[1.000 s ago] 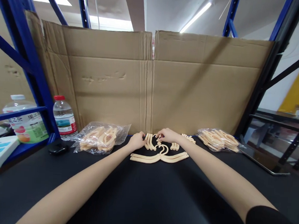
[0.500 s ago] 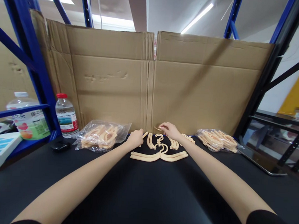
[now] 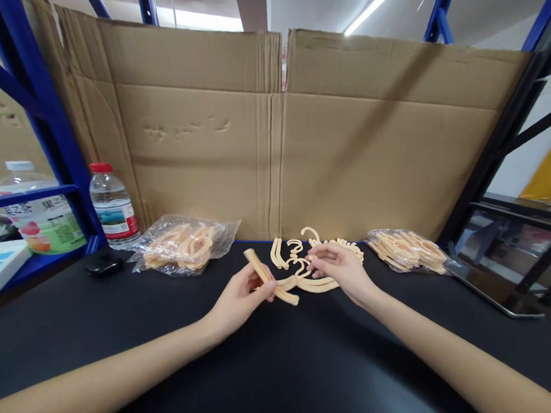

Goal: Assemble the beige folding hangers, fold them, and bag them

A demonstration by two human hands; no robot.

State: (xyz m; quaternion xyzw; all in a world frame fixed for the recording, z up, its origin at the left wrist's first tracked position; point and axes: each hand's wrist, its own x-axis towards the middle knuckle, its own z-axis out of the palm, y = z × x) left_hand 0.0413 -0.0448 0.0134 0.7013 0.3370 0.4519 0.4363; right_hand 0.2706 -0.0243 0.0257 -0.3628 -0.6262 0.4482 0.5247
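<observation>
My left hand (image 3: 242, 296) is closed around a pale beige curved hanger arm (image 3: 261, 273), which slants down to the right above the table. My right hand (image 3: 340, 269) is closed on a beige hanger hook (image 3: 310, 231); the curved end rises above the fingers and its stem is partly hidden by them. Between and behind the hands lies a hanger laid out from two arms (image 3: 317, 285) and a hook, partly covered by the left-hand piece. Loose arms (image 3: 278, 254) and small hooks (image 3: 295, 245) lie farther back. More loose pieces (image 3: 355, 249) lie beyond my right hand.
Clear bags of beige pieces lie left (image 3: 184, 245) and right (image 3: 408, 249). A red-capped bottle (image 3: 113, 208), a black mouse (image 3: 103, 263) and a flat tablet-like device (image 3: 497, 294) sit near the sides. A cardboard wall (image 3: 203, 150) closes the back of the black table (image 3: 262, 371).
My left hand has come nearer, lifting the hanger arm off the table. My right hand has moved nearer and slightly right, bringing the hook with it. The view has shifted slightly.
</observation>
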